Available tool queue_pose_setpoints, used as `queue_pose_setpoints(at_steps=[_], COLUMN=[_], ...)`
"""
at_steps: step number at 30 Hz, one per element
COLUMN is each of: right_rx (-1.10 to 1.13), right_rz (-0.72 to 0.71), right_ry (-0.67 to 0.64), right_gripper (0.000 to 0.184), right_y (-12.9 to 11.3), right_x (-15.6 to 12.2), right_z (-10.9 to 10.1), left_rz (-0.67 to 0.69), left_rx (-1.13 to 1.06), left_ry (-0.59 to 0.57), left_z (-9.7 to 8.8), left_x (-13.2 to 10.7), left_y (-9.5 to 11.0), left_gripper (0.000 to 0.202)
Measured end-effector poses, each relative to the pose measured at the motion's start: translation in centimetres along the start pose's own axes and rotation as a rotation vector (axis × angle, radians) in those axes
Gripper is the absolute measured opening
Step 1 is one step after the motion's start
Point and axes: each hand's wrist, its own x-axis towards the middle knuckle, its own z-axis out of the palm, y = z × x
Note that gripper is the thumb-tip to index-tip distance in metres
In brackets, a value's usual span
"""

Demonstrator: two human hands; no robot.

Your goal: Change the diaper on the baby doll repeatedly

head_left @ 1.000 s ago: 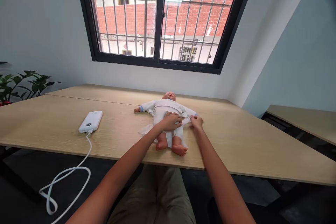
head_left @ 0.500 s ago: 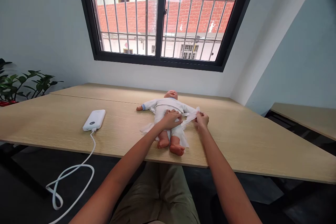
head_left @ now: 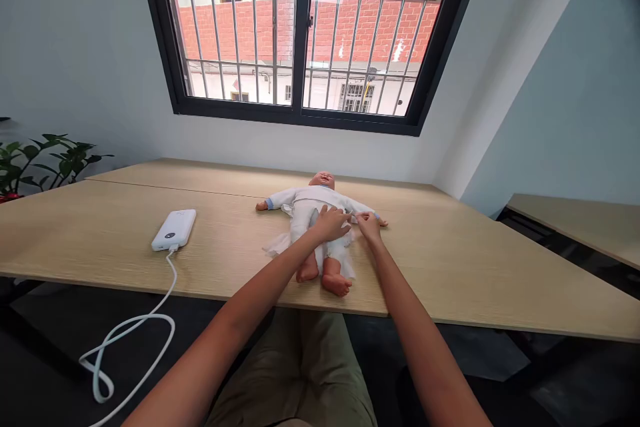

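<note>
The baby doll [head_left: 313, 203] lay on its back on the table [head_left: 450, 267], white cloth wrap [head_left: 279, 245] loose about its hips. The left hand [head_left: 330, 224] pressed open and flat on its middle, a steadying palm that suited such fiddly cloth work; the right hand's [head_left: 370, 227] fingers bunched beside its waist, their hold on the cloth impossible to tell.

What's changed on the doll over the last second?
The right hand has moved in from the side toward the baby doll's waist, bringing the white cloth strip down from its raised position; whether it still grips the strip is unclear. The left hand stayed on the doll's middle, edging slightly toward its chest. The doll and power bank stayed put.
</note>
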Motion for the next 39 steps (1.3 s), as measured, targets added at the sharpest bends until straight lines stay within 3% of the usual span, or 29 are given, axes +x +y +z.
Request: queue_pose_setpoints(at_steps=[3,7,10,14,19,23,25,30,34,37,39], right_rx=[-0.183,-0.511,-0.600,-0.635,-0.362,0.032,0.124,-0.041,-0.108,0.066,0.182], right_rz=[0.091,0.052,0.008,-0.012,0.083,0.043,0.037,0.067,-0.044,-0.319,-0.479], right_ry=[0.084,-0.040,-0.120,-0.135,-0.059,0.030,0.096,0.161,0.154,0.051,-0.238], right_gripper=[0.027,0.041,0.044,0.039,0.031,0.025,0.025,0.019,0.021,0.025,0.029], right_y=[0.3,0.1,-0.2,0.2,0.9,0.5,0.3,0.7,-1.1,-4.6,-6.8], right_x=[-0.3,-1.2,-1.4,-1.0,0.5,1.8,2.1,1.7,0.3,-2.4,-4.8], right_z=[-0.9,-0.8,-0.3,0.0,-0.1,-0.5,-0.7,-1.2,-1.5,-1.2,-1.0], left_rz=[0.053,0.023,-0.023,-0.038,-0.045,-0.047,-0.051,-0.010,0.020,0.021,0.028], left_rx=[0.082,0.150,0.167,0.185,0.169,0.166,0.145,-0.006,-0.219,-0.182,-0.143], left_ry=[-0.070,-0.208,-0.247,-0.278,-0.264,-0.257,-0.241,-0.172,0.010,0.036,-0.022], left_z=[0.7,1.6,1.9,2.2,2.3,2.3,2.4,1.5,-0.6,-1.8,-2.3], left_x=[1.3,1.9,1.8,1.9,2.0,1.9,1.9,1.5,-0.5,-3.2,-5.0], left_y=[0.6,0.4,0.2,0.1,0.1,0.0,0.0,-0.4,-1.1,-2.1,-3.0], left_gripper=[0.033,0.037,0.044,0.046,0.045,0.045,0.043,0.043,0.046,0.042,0.039])
